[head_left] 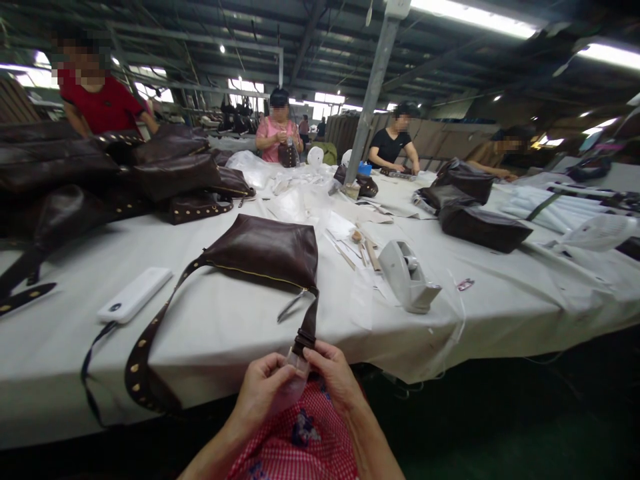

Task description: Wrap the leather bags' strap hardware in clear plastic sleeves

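Observation:
A dark brown leather handbag (265, 248) lies on the white-covered table, its zipper edge towards me. From its right corner a strap (310, 320) runs down to my hands at the table's front edge. My right hand (327, 367) pinches the strap close to its buckle end. Between the fingers of my left hand (267, 377) is a piece of clear plastic film (296, 373), held against the strap end. The bag's long studded strap (143, 357) loops over the table edge on the left.
A white power bank (135, 295) with a black cord lies left of the bag. To the right stand a tape dispenser (407, 277) and several loose tools. Brown bags (175, 167) are heaped at the left, more (480, 213) at the right. A metal post (373, 100) rises mid-table; co-workers (395, 147) work beyond.

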### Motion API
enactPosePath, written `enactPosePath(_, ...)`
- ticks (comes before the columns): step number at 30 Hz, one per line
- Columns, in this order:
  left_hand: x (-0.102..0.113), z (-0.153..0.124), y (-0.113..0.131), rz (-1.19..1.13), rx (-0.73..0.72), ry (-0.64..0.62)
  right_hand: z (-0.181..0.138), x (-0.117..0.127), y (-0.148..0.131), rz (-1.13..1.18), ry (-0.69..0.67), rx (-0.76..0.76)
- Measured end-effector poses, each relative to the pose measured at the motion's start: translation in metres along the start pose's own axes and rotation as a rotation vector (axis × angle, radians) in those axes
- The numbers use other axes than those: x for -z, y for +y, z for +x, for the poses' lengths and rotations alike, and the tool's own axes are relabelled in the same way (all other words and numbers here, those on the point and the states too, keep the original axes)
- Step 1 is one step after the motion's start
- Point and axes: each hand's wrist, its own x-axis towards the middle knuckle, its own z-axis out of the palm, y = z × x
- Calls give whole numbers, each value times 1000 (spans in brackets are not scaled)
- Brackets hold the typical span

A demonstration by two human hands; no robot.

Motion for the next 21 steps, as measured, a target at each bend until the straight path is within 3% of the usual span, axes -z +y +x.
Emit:
enactPosePath(6, -1, 3, 4, -1, 7, -18, -2, 1, -3, -6, -34, -9)
enactPosePath(10, 0, 3, 4, 47, -9, -10, -3, 5, -11, 76, -159, -80)
enactPosePath(16, -1, 3, 13, 98, -12, -6, 18, 9, -15, -12, 36, -18)
enactPosePath(21, -4, 3, 18, 81, -7, -15, 26, 7, -11, -39, 79, 24)
